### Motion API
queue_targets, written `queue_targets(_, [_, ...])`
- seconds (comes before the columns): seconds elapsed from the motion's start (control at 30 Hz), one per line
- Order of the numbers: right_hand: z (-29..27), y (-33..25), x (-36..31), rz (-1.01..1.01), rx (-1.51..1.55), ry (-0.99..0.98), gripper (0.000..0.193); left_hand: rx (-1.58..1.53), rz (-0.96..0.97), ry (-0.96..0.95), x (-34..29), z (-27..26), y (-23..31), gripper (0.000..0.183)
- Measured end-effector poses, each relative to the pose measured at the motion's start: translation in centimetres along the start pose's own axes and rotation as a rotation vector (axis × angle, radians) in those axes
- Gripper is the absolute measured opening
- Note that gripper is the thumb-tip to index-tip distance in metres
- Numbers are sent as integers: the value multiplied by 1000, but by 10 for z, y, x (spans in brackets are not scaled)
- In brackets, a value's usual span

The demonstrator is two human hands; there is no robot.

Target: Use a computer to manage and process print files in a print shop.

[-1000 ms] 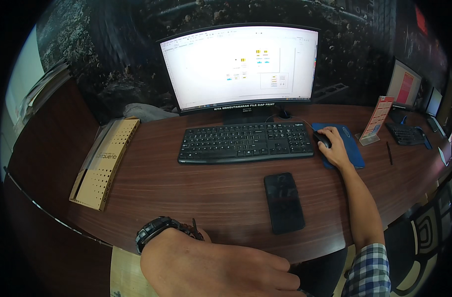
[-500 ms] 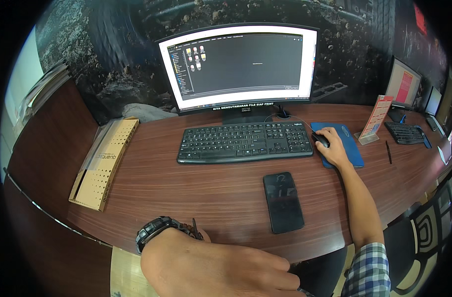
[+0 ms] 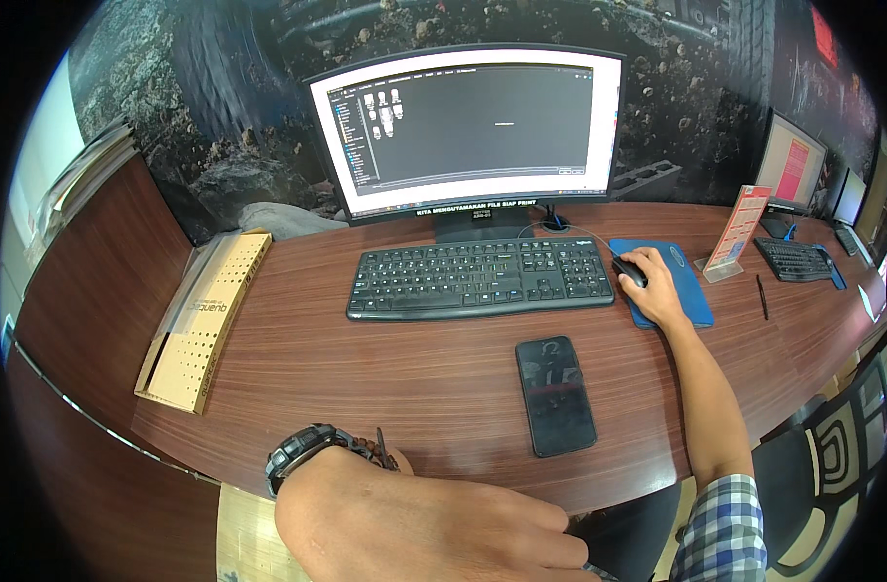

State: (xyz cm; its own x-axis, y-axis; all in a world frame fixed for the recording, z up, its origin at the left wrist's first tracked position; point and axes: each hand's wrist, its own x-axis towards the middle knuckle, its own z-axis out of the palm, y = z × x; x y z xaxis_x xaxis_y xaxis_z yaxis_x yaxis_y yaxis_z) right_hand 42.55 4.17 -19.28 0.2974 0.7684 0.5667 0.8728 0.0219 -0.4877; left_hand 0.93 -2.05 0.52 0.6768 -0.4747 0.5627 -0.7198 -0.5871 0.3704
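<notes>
Phone [image 3: 556, 396] near keyboard [image 3: 480, 278], cardboard box [image 3: 203, 325] far left (mouse [image 3: 632, 272] under right fingers [image 3: 647, 257]).

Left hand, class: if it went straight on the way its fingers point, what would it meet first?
The left hand would probably meet the checked sleeve on the right arm first, though depth is unclear and it might pass over or under.

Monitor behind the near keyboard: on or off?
On. The monitor is lit, with a dark window and small icons near its left side, framed by a white background.
</notes>
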Motion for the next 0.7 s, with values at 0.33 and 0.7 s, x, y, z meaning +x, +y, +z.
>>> queue_targets(0.33, [1, 2, -2, -23, 3, 9, 37, -55, -20, 197, -1, 11, 4, 29])
queue_targets(0.7, [-1, 1, -1, 11, 6, -18, 37, -29, 39, 54, -8, 11, -6, 26])
